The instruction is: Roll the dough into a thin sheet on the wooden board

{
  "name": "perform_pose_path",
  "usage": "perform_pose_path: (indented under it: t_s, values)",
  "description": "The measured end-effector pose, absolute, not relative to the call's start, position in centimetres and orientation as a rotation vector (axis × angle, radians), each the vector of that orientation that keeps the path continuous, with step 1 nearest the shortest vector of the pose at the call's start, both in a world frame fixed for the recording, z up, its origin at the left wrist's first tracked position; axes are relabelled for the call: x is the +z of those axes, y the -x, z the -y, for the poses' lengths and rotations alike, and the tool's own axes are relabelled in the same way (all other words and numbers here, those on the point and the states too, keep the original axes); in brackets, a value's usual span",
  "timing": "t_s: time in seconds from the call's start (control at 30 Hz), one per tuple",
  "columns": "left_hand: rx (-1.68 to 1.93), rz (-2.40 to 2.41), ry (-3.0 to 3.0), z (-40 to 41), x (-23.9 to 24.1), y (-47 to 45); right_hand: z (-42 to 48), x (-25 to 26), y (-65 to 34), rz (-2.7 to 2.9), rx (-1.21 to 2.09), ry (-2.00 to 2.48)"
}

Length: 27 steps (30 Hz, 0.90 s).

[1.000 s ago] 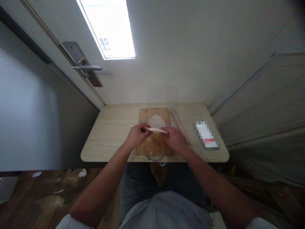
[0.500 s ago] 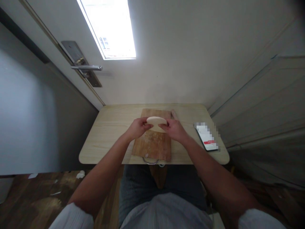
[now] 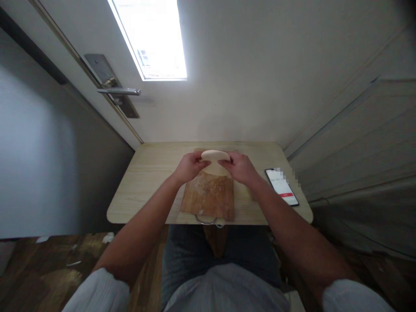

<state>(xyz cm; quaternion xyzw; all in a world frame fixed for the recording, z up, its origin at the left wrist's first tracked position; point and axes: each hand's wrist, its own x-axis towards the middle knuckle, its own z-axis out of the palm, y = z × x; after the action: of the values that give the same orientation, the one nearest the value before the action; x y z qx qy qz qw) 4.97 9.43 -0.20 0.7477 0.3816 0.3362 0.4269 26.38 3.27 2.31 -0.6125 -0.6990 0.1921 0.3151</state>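
Your two hands grip a pale dough sheet (image 3: pixel 215 168) over the far half of the wooden board (image 3: pixel 208 197).
The fingers of your left hand (image 3: pixel 190 168) pinch the sheet's left edge and those of your right hand (image 3: pixel 243 168) its right edge, thumbs on the near face; whether its lower edge touches the board, you cannot tell. A metal handle (image 3: pixel 204 222) sits at the board's near edge, and a phone (image 3: pixel 286 195) lies right of the board on the worktop (image 3: pixel 139 190).

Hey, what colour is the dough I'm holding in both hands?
The dough is pale cream, seen best in the head view.
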Motion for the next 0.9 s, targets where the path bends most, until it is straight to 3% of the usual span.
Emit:
perform_pose_path:
  t_s: [0.9]
  values:
    - [0.950, -0.887, -1.860, -10.5, 2.1, -5.9, -4.1, 4.6, -27.0, 1.777, 0.450, 1.590]
